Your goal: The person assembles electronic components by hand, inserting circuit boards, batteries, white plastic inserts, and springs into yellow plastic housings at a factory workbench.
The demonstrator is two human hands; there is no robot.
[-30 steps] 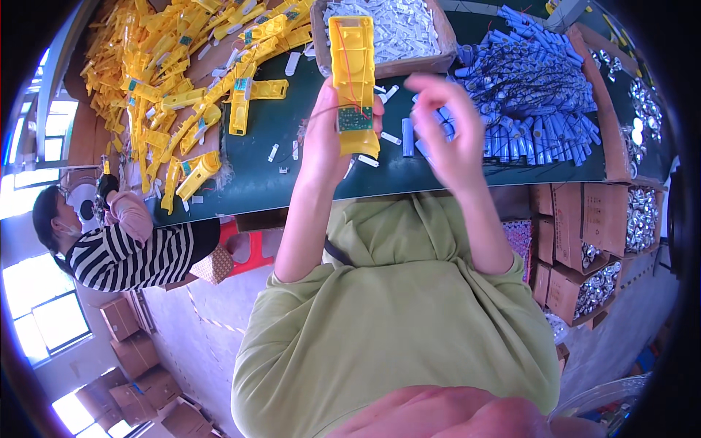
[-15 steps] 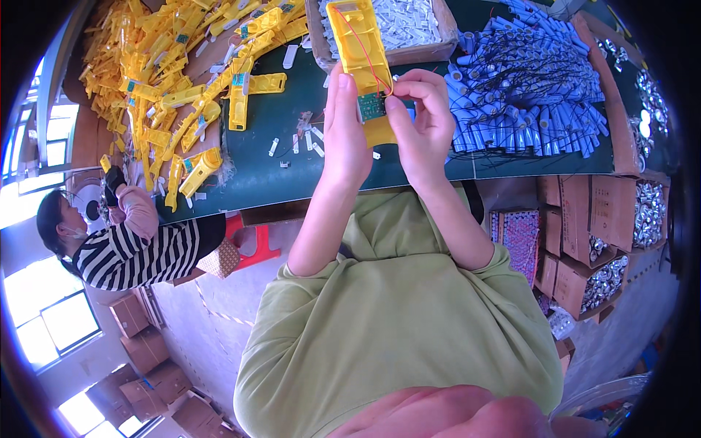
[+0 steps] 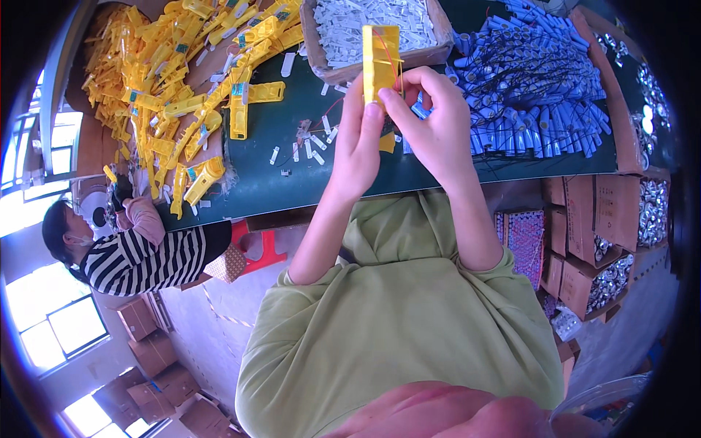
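Observation:
A yellow plastic housing with a thin red wire along its inside is held upright between both my hands, turned partly on its side. My left hand grips its lower left edge, thumb pressed near the bottom. My right hand pinches at its lower right side, thumb against the housing and fingers curled behind. The green circuit board is hidden from this angle. Below the hands, a yellow piece shows between them; whether it belongs to the housing I cannot tell.
Yellow housings are heaped at the left. A carton of small white parts stands behind my hands. Blue cylindrical cells with black wires pile up at the right. White strips lie on the green table. A co-worker works at the left.
The yellow housing has turned onto its side and shifted slightly right, hiding the circuit board. My hands have moved right with it, and both thumbs now meet at its lower end.

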